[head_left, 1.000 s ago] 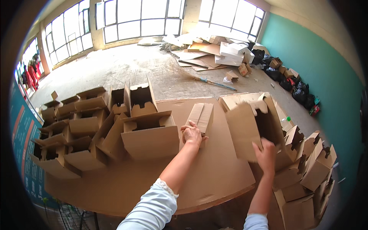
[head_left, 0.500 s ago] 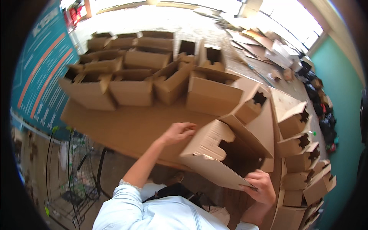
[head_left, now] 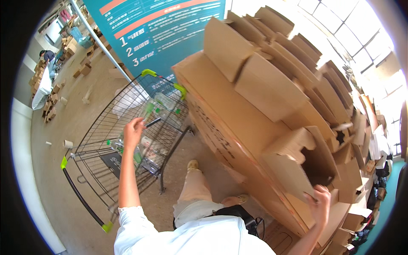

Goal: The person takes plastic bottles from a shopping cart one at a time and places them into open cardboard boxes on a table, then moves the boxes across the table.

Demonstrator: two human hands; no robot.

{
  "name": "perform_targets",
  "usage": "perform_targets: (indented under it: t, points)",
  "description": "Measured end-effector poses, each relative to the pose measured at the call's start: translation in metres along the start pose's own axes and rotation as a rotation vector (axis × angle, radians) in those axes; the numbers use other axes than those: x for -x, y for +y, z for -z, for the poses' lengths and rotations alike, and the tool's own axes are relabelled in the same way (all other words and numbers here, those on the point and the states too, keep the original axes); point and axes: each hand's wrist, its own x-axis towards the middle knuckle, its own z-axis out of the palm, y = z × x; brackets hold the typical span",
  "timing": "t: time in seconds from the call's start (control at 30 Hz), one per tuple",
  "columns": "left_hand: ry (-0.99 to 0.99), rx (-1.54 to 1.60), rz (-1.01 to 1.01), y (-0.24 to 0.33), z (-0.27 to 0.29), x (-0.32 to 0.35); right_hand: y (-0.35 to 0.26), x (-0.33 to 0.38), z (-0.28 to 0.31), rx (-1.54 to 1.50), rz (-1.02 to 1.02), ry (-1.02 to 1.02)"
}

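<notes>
My left hand (head_left: 134,131) is stretched over a wire shopping cart (head_left: 95,136), its fingers closed at the end of a clear, green-tinted plastic bottle (head_left: 148,109) that looks blurred. More clear bottles (head_left: 165,102) with green caps lie in the cart close by. On the right, my right hand (head_left: 321,202) pinches the near edge of an open cardboard box (head_left: 284,163). That box is tilted at the table's near side, its dark opening toward the hand. Cutout notches show on its flaps, and I cannot see its bottom.
Rows of open cardboard boxes (head_left: 272,91) cover the far part of a cardboard-topped table (head_left: 225,104). Behind the cart rises a blue-green banner (head_left: 178,46). A person (head_left: 47,55) is far left among scattered cartons. More boxes (head_left: 355,221) are at lower right.
My view has swung left, bringing the cart into full sight. My left hand has gone from beside the box to the bottles in the cart. My right hand still grips the box edge.
</notes>
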Motion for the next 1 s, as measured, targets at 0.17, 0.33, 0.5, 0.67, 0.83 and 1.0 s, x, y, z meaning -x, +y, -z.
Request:
perform_targets:
  t: [0.17,0.33,0.5,0.67,0.83,1.0]
  points:
    - [-0.053,-0.483,0.185,-0.201,0.032,-0.063,0.02,0.011,-0.006,0.042,-0.257,0.023]
    - [-0.422,0.036,0.719,-0.229,-0.07,-0.104,0.035,0.026,0.002,0.15,-0.484,-0.156]
    - [-0.461,-0.083,0.671,-0.271,-0.18,-0.143,0.0,0.009,0.003,0.34,-0.455,-0.18]
    - [-0.29,0.322,1.182,-0.265,-0.233,-0.153,-0.01,0.027,0.003,0.359,-0.636,-0.19]
    - [0.11,0.267,1.196,-0.257,-0.268,-0.144,-0.049,-0.012,0.002,0.412,-0.785,-0.326]
    - [-0.013,0.349,1.024,-0.281,-0.237,-0.135,-0.054,-0.016,-0.008,0.415,-0.573,-0.157]
